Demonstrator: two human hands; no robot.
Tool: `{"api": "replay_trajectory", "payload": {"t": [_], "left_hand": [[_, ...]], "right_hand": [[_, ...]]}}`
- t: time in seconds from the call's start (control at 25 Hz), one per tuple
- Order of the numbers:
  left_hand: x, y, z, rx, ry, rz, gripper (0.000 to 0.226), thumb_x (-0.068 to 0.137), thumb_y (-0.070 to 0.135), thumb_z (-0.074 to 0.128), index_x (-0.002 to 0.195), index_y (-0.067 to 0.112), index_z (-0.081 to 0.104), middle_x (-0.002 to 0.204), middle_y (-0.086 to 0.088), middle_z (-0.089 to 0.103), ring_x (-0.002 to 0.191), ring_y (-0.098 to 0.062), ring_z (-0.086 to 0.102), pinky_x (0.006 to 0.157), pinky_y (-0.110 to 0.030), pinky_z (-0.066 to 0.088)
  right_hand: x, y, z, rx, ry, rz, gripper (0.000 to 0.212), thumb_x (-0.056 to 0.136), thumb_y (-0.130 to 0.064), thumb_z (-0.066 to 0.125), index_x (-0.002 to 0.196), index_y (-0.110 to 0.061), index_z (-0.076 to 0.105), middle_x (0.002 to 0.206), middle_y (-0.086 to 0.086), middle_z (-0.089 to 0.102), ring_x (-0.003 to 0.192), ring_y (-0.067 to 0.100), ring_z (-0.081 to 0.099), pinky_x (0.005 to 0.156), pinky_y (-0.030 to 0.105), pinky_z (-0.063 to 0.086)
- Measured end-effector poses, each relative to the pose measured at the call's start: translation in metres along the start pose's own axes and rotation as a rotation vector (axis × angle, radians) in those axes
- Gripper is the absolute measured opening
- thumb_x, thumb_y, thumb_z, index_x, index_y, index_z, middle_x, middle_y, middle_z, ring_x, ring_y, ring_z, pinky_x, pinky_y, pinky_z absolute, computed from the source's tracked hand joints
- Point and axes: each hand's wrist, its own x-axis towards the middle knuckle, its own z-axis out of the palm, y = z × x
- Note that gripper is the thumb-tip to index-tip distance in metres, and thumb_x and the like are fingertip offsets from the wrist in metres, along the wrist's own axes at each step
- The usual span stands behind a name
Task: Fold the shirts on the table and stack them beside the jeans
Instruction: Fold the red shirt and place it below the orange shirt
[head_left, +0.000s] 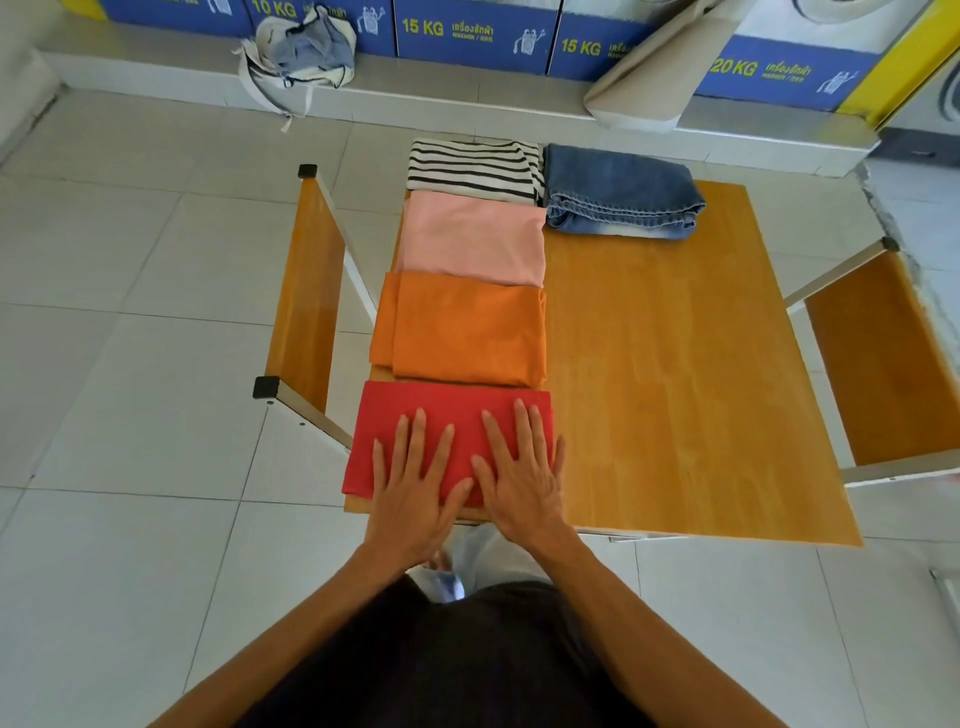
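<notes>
A folded red shirt (457, 410) lies at the near left corner of the wooden table (675, 374). My left hand (415, 488) and my right hand (524, 483) both press flat on it, fingers straight and spread. Beyond it along the table's left edge lie a folded orange shirt (462, 330), a folded pink shirt (472, 239) and a folded black-and-white striped shirt (472, 169). Folded blue jeans (621, 192) sit at the far end, touching the striped shirt's right side.
A wooden bench (306, 291) stands left of the table and another (883, 358) to the right. A cloth bag (301, 52) with clothes rests on the ledge by the blue washing machine panels (475, 31). White tiled floor surrounds the table.
</notes>
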Motion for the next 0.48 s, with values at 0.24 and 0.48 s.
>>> {"api": "replay_trajectory", "payload": {"t": [0.24, 0.48], "left_hand": [[-0.012, -0.020, -0.003, -0.077, 0.032, -0.197, 0.075, 0.095, 0.062, 0.014, 0.155, 0.019, 0.006, 0.164, -0.008, -0.003, 0.151, -0.029, 0.000, 0.118, -0.057, 0.007], [-0.002, -0.013, -0.011, -0.127, 0.058, -0.231, 0.077, 0.094, 0.063, 0.013, 0.155, 0.018, 0.005, 0.163, -0.009, 0.000, 0.151, -0.028, 0.000, 0.118, -0.053, 0.000]], "right_hand": [[0.005, -0.001, -0.001, -0.043, -0.009, 0.016, 0.065, 0.099, -0.060, 0.021, 0.157, -0.034, 0.008, 0.165, 0.006, 0.004, 0.152, 0.027, 0.001, 0.118, 0.058, 0.003], [0.016, 0.003, -0.015, 0.059, -0.043, 0.044, 0.060, 0.098, -0.059, 0.025, 0.152, -0.033, 0.026, 0.163, 0.002, 0.017, 0.151, 0.024, 0.010, 0.118, 0.057, 0.010]]}}
